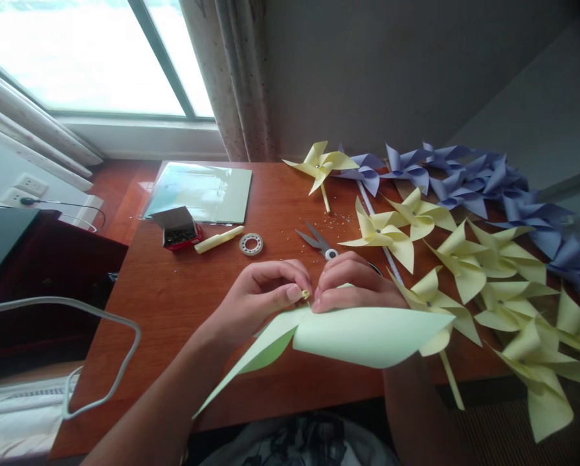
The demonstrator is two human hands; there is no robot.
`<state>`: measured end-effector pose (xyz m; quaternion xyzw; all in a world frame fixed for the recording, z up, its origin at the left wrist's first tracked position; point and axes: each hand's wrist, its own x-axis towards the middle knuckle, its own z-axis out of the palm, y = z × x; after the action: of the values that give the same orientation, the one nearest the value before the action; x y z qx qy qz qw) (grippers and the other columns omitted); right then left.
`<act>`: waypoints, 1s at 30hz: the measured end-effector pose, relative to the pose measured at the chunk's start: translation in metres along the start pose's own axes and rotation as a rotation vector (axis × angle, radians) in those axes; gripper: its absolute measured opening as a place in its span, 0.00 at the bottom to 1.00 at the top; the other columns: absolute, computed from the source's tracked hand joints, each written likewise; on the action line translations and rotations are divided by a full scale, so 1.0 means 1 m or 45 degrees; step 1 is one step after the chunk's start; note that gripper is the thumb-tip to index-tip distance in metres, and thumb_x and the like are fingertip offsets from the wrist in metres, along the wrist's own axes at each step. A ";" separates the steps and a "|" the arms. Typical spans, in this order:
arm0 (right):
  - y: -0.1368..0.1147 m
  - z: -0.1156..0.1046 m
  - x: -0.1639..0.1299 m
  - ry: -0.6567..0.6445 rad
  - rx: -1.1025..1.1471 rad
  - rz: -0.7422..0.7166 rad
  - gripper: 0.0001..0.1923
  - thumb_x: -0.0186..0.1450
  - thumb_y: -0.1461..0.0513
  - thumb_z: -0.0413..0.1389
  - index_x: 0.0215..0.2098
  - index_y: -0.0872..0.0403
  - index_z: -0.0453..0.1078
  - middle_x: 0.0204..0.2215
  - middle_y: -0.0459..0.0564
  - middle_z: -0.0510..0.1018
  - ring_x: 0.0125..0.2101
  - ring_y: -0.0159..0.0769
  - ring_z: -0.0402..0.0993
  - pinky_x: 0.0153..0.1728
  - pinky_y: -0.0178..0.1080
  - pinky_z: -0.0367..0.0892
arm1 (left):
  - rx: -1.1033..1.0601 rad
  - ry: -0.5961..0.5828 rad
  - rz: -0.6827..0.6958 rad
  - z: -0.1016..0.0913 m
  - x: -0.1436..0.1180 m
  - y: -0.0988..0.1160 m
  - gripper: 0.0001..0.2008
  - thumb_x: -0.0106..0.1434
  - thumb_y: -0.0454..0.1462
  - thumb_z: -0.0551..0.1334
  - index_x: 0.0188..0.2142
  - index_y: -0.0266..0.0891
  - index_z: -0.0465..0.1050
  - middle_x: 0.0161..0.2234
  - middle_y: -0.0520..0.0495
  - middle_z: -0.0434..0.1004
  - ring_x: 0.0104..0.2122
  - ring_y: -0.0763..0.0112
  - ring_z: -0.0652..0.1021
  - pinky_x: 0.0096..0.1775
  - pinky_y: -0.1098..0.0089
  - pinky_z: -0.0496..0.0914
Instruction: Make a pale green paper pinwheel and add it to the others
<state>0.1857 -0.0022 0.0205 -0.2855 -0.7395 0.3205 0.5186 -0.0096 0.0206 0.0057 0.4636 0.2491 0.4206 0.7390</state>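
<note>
Above the table's front edge, a pale green paper pinwheel (368, 333) is held with its curled blades spread out. My right hand (355, 285) pinches it near the centre, fingers closed over the paper. Close beside that, my left hand (270, 291) grips a tiny yellow paper roll (305, 294) between thumb and fingertips. A thin pin-like piece seems to run between the roll and the pinwheel's centre, too small to make out fully. Just beyond my right hand lie scissors (319, 244), blades apart, their handles partly hidden by the hand.
On the wooden table (173, 291) are a tape roll (251, 244), a yellow paper stick (219, 239), an open box (179, 232) of small dark items and a paper pack (202, 194). Several yellow pinwheels (380, 232) and blue pinwheels (406, 168) crowd the right side. Paper scraps lie near the scissors.
</note>
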 end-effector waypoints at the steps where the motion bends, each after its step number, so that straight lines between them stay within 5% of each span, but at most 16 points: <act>1: 0.000 0.000 0.000 0.006 0.013 0.008 0.10 0.72 0.60 0.56 0.37 0.54 0.79 0.32 0.51 0.78 0.37 0.40 0.73 0.41 0.47 0.71 | -0.013 0.003 -0.004 0.000 0.000 0.000 0.07 0.62 0.38 0.71 0.31 0.36 0.83 0.30 0.46 0.76 0.31 0.72 0.74 0.34 0.73 0.67; 30: 0.002 0.001 0.000 -0.021 -0.096 0.039 0.04 0.71 0.60 0.58 0.39 0.48 0.77 0.33 0.47 0.77 0.37 0.39 0.73 0.40 0.45 0.72 | -0.017 -0.025 -0.022 0.000 -0.002 0.000 0.02 0.61 0.35 0.71 0.33 0.38 0.84 0.33 0.46 0.76 0.33 0.71 0.74 0.37 0.73 0.68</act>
<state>0.1849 -0.0011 0.0185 -0.3136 -0.7506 0.3028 0.4965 -0.0114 0.0189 0.0059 0.4606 0.2429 0.4112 0.7482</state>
